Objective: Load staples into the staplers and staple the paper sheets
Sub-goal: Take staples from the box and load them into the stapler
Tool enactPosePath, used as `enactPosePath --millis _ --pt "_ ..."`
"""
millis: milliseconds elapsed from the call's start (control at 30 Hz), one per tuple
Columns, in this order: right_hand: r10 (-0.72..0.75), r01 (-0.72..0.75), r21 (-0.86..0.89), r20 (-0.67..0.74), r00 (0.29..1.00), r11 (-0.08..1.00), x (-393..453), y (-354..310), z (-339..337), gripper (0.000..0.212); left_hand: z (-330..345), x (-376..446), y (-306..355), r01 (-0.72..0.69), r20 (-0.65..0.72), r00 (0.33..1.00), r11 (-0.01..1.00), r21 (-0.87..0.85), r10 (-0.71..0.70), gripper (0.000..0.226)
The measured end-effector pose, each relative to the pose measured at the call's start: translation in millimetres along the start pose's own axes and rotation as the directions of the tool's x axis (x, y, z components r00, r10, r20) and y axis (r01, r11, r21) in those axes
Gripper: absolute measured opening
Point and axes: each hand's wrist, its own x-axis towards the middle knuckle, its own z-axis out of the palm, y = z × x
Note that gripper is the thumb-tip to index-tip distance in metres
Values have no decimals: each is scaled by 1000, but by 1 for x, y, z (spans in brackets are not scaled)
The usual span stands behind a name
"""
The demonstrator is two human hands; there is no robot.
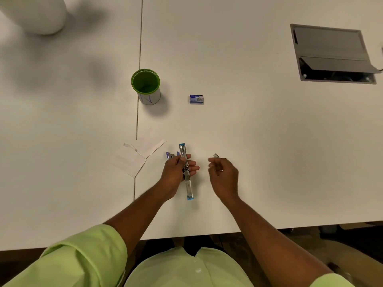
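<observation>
White tabletop [248, 131] fills the view, with a green cup [146, 85] and a small blue staple box [196, 99] set well back. Loading looks underway, not finished: the stapler [186, 172] is swung fully open, lying lengthwise toward the person, and the left hand [178, 168] grips it around the hinge, fingers curled over the metal. A second stapler [171, 155] lies just behind that hand. The right hand [222, 172] hovers beside, fingers loosely bent and seemingly pinching a thin strip of staples; another staple strip [216, 155] lies just beyond its fingertips. Paper sheets [138, 156] lie to the left, with no staple I can make out
</observation>
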Motion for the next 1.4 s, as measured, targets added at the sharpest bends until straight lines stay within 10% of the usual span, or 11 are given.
enactPosePath --millis 533,1000,1400 --pt "34 -46 -389 -38 999 920 42 23 -1 10 -2 -6 -6 17 32 999 997 72 -19 26" --pt "126 -131 167 41 991 977 8 -53 11 17 -2 -6 -3 74 17 997 997 17 -74 29" --pt "-11 15 -110 36 999 994 -9 -76 26 12 3 -8 7 85 -36 995 992 -92 -88 33"
